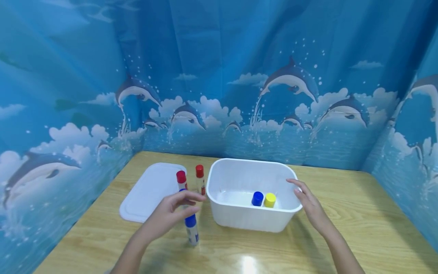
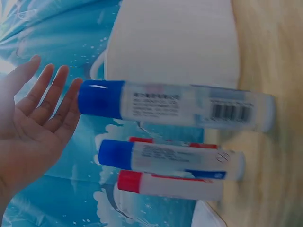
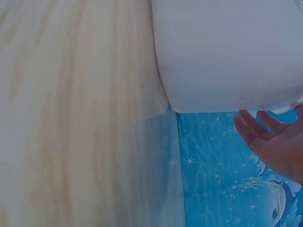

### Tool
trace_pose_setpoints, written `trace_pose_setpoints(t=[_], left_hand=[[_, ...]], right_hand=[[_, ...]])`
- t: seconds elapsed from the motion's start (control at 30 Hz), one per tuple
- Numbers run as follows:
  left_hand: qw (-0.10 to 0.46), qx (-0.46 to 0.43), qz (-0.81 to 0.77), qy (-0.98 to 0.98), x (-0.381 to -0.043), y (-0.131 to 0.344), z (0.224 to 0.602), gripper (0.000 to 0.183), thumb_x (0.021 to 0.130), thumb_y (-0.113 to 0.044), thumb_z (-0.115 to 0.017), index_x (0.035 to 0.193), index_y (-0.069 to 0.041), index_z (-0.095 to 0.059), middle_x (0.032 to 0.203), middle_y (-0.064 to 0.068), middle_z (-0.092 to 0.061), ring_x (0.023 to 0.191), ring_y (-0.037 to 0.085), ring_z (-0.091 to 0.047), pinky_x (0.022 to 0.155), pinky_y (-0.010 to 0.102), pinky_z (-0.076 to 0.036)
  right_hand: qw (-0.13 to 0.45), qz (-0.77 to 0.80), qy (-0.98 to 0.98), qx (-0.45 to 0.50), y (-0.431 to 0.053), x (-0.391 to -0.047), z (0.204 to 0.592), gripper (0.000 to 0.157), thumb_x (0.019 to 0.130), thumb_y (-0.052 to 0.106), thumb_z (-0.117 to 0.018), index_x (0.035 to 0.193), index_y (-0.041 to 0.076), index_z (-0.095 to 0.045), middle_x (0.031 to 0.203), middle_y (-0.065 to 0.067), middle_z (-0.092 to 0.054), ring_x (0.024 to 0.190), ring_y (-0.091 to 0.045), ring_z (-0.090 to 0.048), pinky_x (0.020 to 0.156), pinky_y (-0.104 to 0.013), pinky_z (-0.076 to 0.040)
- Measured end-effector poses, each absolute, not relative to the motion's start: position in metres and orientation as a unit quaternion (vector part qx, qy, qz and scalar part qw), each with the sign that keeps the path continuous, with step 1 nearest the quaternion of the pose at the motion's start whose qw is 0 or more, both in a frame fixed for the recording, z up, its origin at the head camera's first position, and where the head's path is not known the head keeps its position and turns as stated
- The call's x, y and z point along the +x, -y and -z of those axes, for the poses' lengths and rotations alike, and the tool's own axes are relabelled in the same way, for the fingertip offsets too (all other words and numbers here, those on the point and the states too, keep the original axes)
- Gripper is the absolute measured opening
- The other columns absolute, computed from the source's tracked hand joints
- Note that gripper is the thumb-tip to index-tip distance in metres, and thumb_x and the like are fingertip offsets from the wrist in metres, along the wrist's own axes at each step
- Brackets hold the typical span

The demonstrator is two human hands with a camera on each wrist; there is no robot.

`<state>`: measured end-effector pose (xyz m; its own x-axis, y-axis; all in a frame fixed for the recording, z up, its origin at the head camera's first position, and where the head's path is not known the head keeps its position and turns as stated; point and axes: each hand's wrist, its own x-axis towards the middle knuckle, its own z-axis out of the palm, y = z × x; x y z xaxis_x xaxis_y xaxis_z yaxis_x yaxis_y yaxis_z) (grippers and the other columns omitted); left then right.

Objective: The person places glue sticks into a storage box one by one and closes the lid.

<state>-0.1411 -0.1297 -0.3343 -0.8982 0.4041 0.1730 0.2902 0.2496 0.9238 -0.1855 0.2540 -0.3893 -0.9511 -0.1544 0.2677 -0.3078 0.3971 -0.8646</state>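
My left hand (image 1: 171,208) hovers beside the nearest blue-capped glue stick (image 1: 192,233), fingers loosely extended and holding nothing. That stick stands upright on the table; a second blue-capped glue stick (image 2: 161,158) is behind it, mostly hidden by the hand in the head view. Farther back stand two red-capped glue sticks, the left one (image 1: 181,179) and the right one (image 1: 200,179). A white bin (image 1: 251,220) holds a blue-capped stick (image 1: 257,198) and a yellow-capped stick (image 1: 270,200). At the bin's right rim is my right hand (image 1: 313,207), its relaxed fingers reaching over the edge.
A white lid (image 1: 150,190) lies flat on the wooden table (image 1: 345,205), left of the glue sticks. Blue dolphin-print curtains (image 1: 219,76) enclose the table's back and sides.
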Motion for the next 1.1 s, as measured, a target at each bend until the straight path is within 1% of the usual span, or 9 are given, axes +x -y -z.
trace_pose_setpoints(t=[0.13, 0.17, 0.23, 0.37, 0.53, 0.67, 0.8, 1.0, 1.1], left_hand=[[0.054, 0.215, -0.571, -0.79, -0.14, 0.136, 0.344, 0.031, 0.09, -0.022, -0.06, 0.116, -0.005, -0.058, 0.115, 0.007, -0.06, 0.109, 0.026, -0.052, 0.092, 0.039, -0.042], [0.054, 0.211, -0.571, -0.792, -0.139, 0.137, 0.346, 0.032, 0.09, -0.022, -0.06, 0.117, -0.004, -0.057, 0.116, 0.008, -0.059, 0.109, 0.026, -0.052, 0.093, 0.04, -0.041], [0.057, 0.197, -0.573, -0.793, -0.139, 0.139, 0.35, 0.034, 0.089, -0.022, -0.061, 0.118, -0.005, -0.056, 0.116, 0.007, -0.059, 0.11, 0.025, -0.052, 0.095, 0.043, -0.039], [0.056, 0.185, -0.578, -0.793, -0.138, 0.143, 0.356, 0.035, 0.088, -0.021, -0.063, 0.119, -0.004, -0.056, 0.116, 0.01, -0.058, 0.11, 0.028, -0.051, 0.096, 0.048, -0.037], [0.057, 0.199, -0.577, -0.79, -0.138, 0.146, 0.362, 0.039, 0.085, -0.018, -0.066, 0.119, -0.001, -0.055, 0.117, 0.013, -0.058, 0.108, 0.03, -0.052, 0.096, 0.045, -0.038], [0.072, 0.199, -0.577, -0.789, -0.139, 0.149, 0.365, 0.042, 0.083, -0.018, -0.069, 0.119, 0.0, -0.056, 0.117, 0.014, -0.057, 0.108, 0.028, -0.052, 0.096, 0.05, -0.035], [0.085, 0.204, -0.572, -0.79, -0.139, 0.152, 0.369, 0.038, 0.085, -0.019, -0.066, 0.118, -0.001, -0.057, 0.115, 0.011, -0.058, 0.108, 0.029, -0.052, 0.095, 0.054, -0.034], [0.102, 0.182, -0.577, -0.79, -0.142, 0.152, 0.372, 0.033, 0.087, -0.022, -0.065, 0.115, -0.006, -0.059, 0.112, 0.007, -0.06, 0.108, 0.026, -0.052, 0.096, 0.052, -0.035], [0.1, 0.18, -0.577, -0.79, -0.143, 0.152, 0.373, 0.033, 0.086, -0.023, -0.065, 0.115, -0.007, -0.06, 0.111, 0.007, -0.06, 0.107, 0.026, -0.053, 0.094, 0.05, -0.037]], right_hand=[[0.076, -0.527, 0.835, 0.137, -0.254, -0.186, 0.389, 0.038, 0.102, 0.021, -0.031, 0.133, 0.002, -0.039, 0.138, -0.021, -0.034, 0.115, -0.037, -0.042, 0.088, -0.041, -0.043], [0.075, -0.526, 0.836, 0.137, -0.255, -0.186, 0.389, 0.038, 0.102, 0.021, -0.03, 0.134, 0.002, -0.039, 0.139, -0.021, -0.034, 0.114, -0.037, -0.042, 0.088, -0.041, -0.043], [0.071, -0.528, 0.835, 0.138, -0.255, -0.187, 0.389, 0.039, 0.102, 0.022, -0.03, 0.134, 0.001, -0.038, 0.139, -0.022, -0.032, 0.116, -0.039, -0.041, 0.089, -0.044, -0.042], [0.062, -0.541, 0.827, 0.139, -0.256, -0.187, 0.389, 0.041, 0.102, 0.025, -0.031, 0.134, 0.0, -0.037, 0.141, -0.024, -0.027, 0.118, -0.044, -0.038, 0.089, -0.058, -0.036], [0.059, -0.544, 0.826, 0.137, -0.255, -0.187, 0.389, 0.041, 0.102, 0.025, -0.031, 0.134, 0.0, -0.037, 0.141, -0.025, -0.026, 0.119, -0.046, -0.036, 0.09, -0.06, -0.034], [0.056, -0.545, 0.826, 0.134, -0.255, -0.188, 0.39, 0.042, 0.101, 0.025, -0.031, 0.134, 0.0, -0.036, 0.142, -0.025, -0.025, 0.12, -0.046, -0.035, 0.09, -0.062, -0.033], [0.056, -0.544, 0.827, 0.133, -0.254, -0.187, 0.39, 0.042, 0.101, 0.025, -0.031, 0.134, 0.0, -0.037, 0.141, -0.024, -0.026, 0.119, -0.046, -0.036, 0.09, -0.061, -0.034], [0.061, -0.539, 0.829, 0.137, -0.254, -0.187, 0.389, 0.041, 0.102, 0.025, -0.03, 0.134, 0.0, -0.037, 0.141, -0.024, -0.028, 0.117, -0.044, -0.038, 0.089, -0.058, -0.036], [0.064, -0.536, 0.83, 0.139, -0.255, -0.187, 0.389, 0.041, 0.102, 0.024, -0.029, 0.134, 0.0, -0.037, 0.14, -0.023, -0.029, 0.116, -0.043, -0.04, 0.088, -0.053, -0.039]])
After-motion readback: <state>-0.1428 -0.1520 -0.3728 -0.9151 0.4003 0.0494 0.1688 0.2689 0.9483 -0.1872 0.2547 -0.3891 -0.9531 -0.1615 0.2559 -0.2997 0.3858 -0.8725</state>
